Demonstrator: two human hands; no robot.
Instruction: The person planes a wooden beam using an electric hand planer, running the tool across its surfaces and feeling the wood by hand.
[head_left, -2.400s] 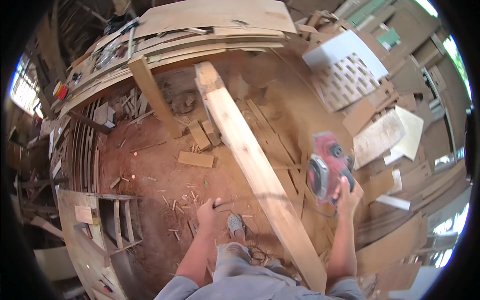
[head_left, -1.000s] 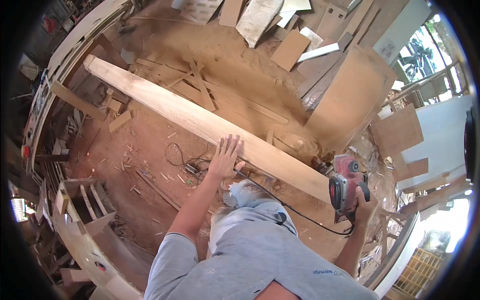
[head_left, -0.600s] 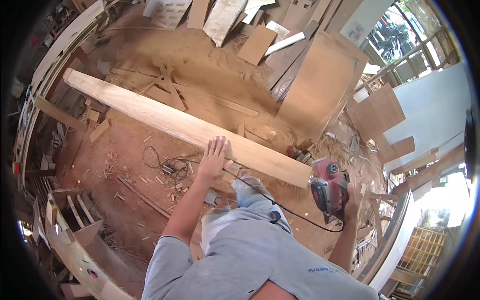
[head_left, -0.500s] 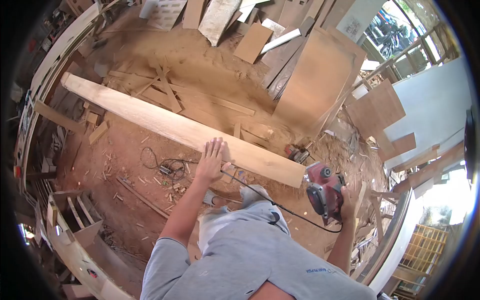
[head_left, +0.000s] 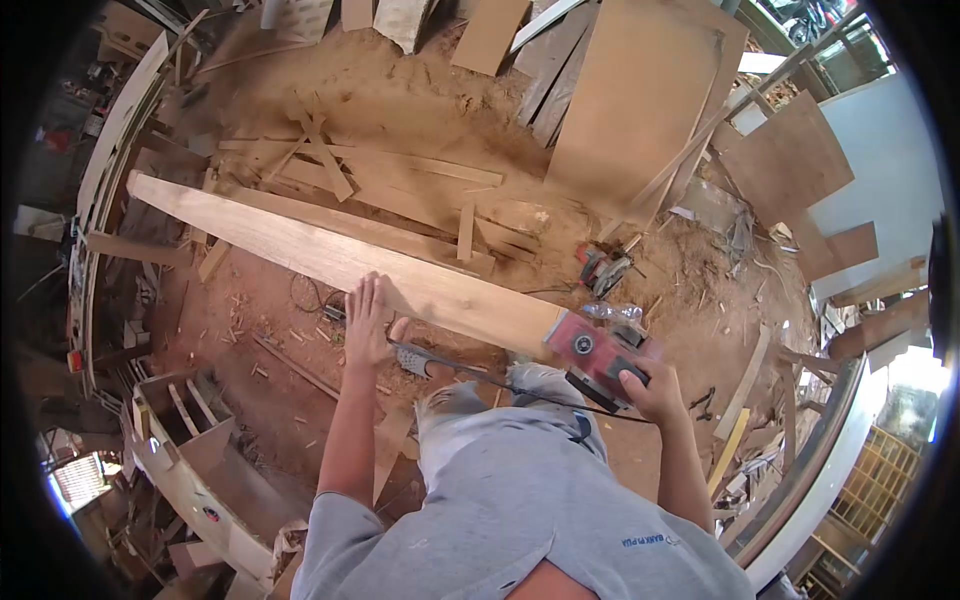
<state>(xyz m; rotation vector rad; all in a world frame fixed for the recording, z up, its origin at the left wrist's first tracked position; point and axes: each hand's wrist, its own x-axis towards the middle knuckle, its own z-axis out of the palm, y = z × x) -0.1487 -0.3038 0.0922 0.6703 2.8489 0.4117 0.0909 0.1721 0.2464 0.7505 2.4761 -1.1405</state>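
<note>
A long, pale wooden plank (head_left: 440, 285) runs across the view from upper left to lower right. My left hand (head_left: 368, 325) rests on its near edge, fingers stretched out over the top face and thumb out to the side. In my right hand (head_left: 652, 392) is the rear handle of a red and black electric planer (head_left: 590, 345). The planer's front meets the right end of the plank; its underside is hidden. A dark power cord (head_left: 480, 374) passes in front of my body between the planer and my left hand.
Another red power tool (head_left: 603, 268) lies on the dirt floor beyond the plank. Wood offcuts (head_left: 325, 155) are scattered there. Large brown sheets (head_left: 640, 110) lean at the back, and an open wooden box frame (head_left: 185, 415) stands at left.
The planer has moved left from beside the plank onto its right end and turned from tilted to flatter. My left hand has shifted left along the plank edge. The view has also shifted.
</note>
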